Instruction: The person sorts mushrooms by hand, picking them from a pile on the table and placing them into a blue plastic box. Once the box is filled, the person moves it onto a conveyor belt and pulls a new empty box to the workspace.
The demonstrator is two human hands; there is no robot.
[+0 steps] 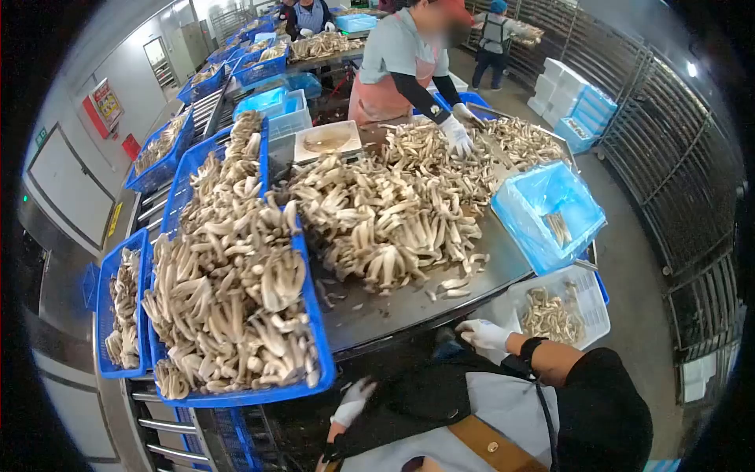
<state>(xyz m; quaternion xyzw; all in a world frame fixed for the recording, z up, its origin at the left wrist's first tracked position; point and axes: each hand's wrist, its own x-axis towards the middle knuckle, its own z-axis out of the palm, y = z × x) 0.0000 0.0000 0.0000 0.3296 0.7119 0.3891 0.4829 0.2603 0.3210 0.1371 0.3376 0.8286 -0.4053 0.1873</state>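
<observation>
My left hand (352,402), in a white glove, hangs low in front of my body beside the right corner of a long blue crate (321,346). Its fingers look loosely stretched out, with nothing seen in them. My right hand (484,335), also gloved, is just off the near table edge, beside a white bin (595,311) of small mushroom pieces (550,316). Its fingers point left, apart and holding nothing visible. Clustered mushrooms (228,299) fill the long crate, and a large heap of mushrooms (385,212) covers much of the metal table (354,318).
A box lined with blue plastic (543,189) stands at the table's right edge with a few mushrooms inside. Across the table, a co-worker (405,63) in white gloves reaches into the heap. A roller conveyor (169,426) with blue crates runs along the left. Racks (668,157) line the right.
</observation>
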